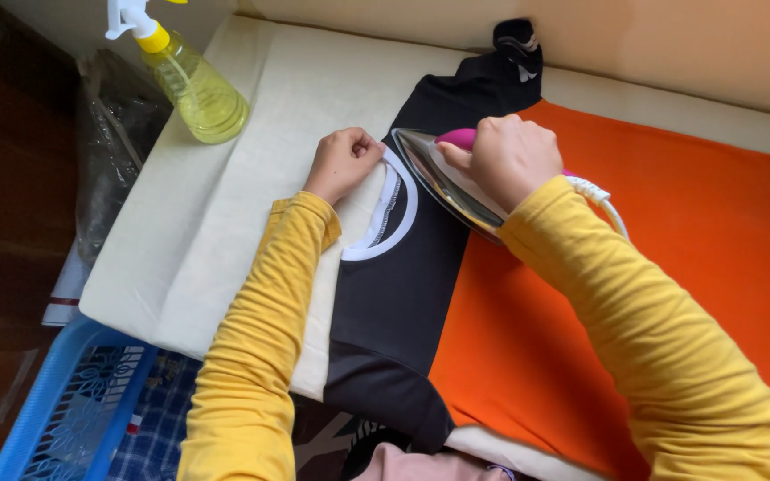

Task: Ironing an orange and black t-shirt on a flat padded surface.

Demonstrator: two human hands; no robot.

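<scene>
Gripping firmly: right hand (511, 158) wrapped round pink-handled iron (450, 178), tilted up off black shirt (403, 285). Left hand (342, 163) curled shut, pinching white collar (391, 211) just left of iron. Lying across cream board (216, 232), orange cloth (670, 258) to shirt's right, spray bottle (193, 85) far left, blue basket (64, 410) below.

Iron (443, 178) handle hidden under right hand (510, 158); basket (64, 410) cut off.

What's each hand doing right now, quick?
Left hand: closed, pinching the white collar of the black and orange shirt.
Right hand: closed around the iron, by its pink handle.
</scene>
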